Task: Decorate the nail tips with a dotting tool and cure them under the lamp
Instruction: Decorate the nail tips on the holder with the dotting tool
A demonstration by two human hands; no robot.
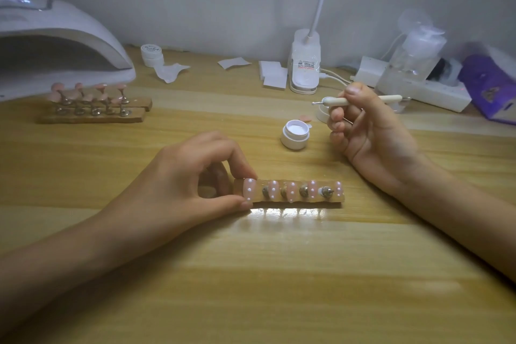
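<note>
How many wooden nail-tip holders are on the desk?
3. The front holder lies at centre, its end pinched by the left hand. Two more lie side by side before the lamp: the nearer holder and the farther holder. None seems hidden.

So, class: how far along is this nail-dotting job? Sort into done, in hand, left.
Done: five tips on the near holder carry white dots. In hand: left hand pinches that holder's end; right hand holds the dotting tool. Left: curing under the lamp; tips on the far holders look undotted.

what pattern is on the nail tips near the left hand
Pink nail tips with small white dots, best in head view.
</note>
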